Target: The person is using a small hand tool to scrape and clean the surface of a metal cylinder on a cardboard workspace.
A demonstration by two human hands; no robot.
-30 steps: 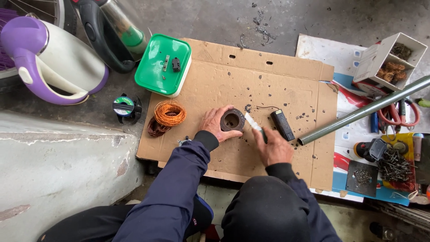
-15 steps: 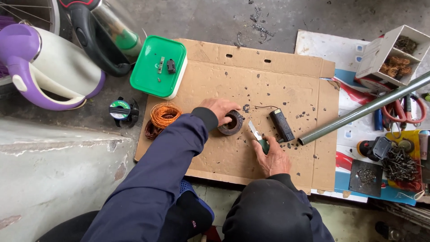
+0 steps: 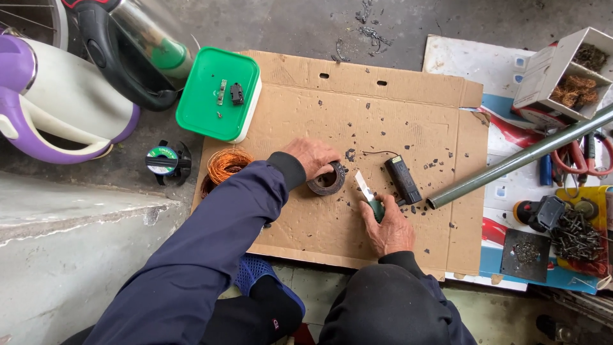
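Note:
My left hand (image 3: 311,157) grips a dark roll of tape (image 3: 327,181) on the brown cardboard sheet (image 3: 415,102). My right hand (image 3: 387,227) holds a green-handled utility knife (image 3: 368,194), its pale blade pointing up-left toward the roll. Just right of the blade lies a small black rectangular part (image 3: 403,179) with a thin wire. A coil of copper wire (image 3: 228,163) sits by my left sleeve at the cardboard's left edge.
A green lid (image 3: 214,105) with small parts rests at the cardboard's top left. A purple-and-white kettle (image 3: 54,108) and a small green spool (image 3: 163,161) lie left. A grey pipe (image 3: 517,160), a box of parts (image 3: 562,76), red pliers (image 3: 590,156) and screws (image 3: 575,233) lie right.
My left hand slid with the tape roll down and left a little. My right hand drew back toward me with the knife. The view dipped closer.

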